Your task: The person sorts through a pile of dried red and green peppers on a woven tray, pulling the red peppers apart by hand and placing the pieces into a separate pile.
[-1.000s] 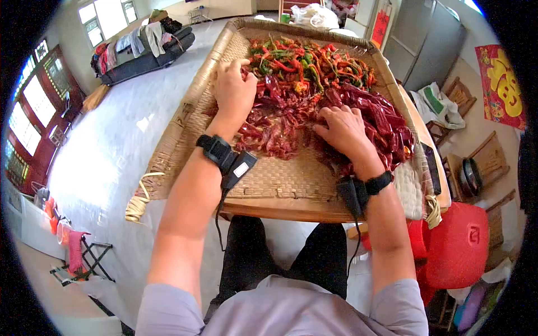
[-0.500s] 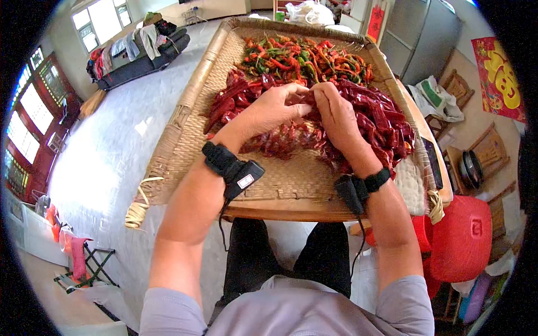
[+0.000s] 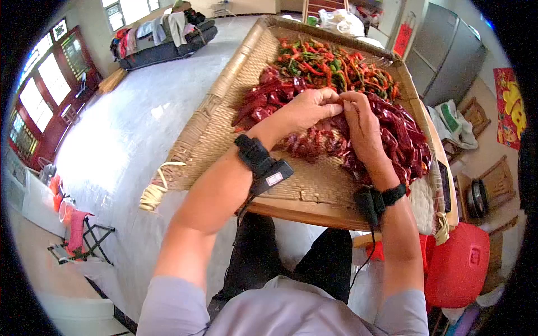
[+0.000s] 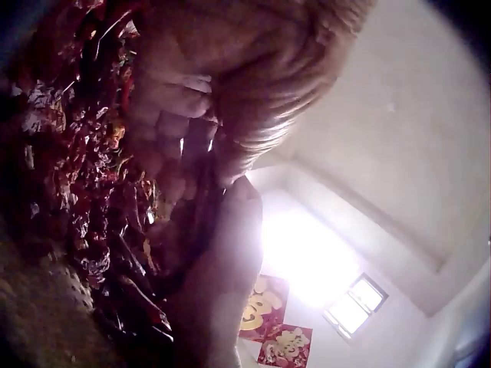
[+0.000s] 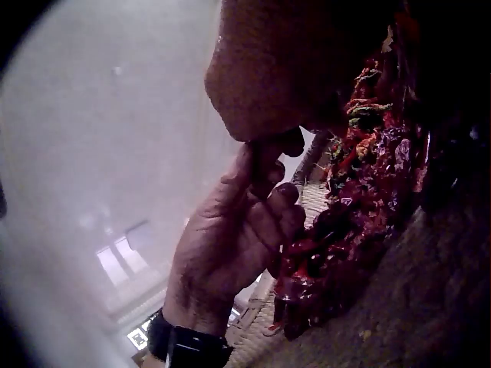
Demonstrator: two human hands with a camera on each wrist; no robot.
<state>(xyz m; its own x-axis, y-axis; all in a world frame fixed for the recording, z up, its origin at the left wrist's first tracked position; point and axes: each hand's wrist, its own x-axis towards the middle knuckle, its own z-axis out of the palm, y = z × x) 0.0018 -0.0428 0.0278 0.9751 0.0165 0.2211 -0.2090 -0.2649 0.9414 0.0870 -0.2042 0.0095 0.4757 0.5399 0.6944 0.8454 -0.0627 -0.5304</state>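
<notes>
My left hand [image 3: 305,112] and right hand [image 3: 364,126] meet fingertip to fingertip above a woven tray [image 3: 291,179]. Between them they pinch a dried red chili, mostly hidden by the fingers. In the right wrist view the left hand [image 5: 230,245] has its fingers curled in, with the right hand [image 5: 280,69] dark above it. Glossy dark red dried chilies lie to the right [image 3: 406,131] and left [image 3: 260,103] of the hands. Torn red chili pieces [image 3: 314,143] spread under them. Farther back is a heap of thin red and green chilies [image 3: 336,64].
The tray's raised rim [image 3: 216,92] runs round the chilies, on a wooden table [image 3: 302,215]. A red plastic stool [image 3: 457,269] stands by the near right corner. A dark pan [image 3: 476,196] and wooden chairs line the right wall.
The left hand has left the left side of the tray and come right to meet the right hand at the middle. The head view has since turned slightly left.
</notes>
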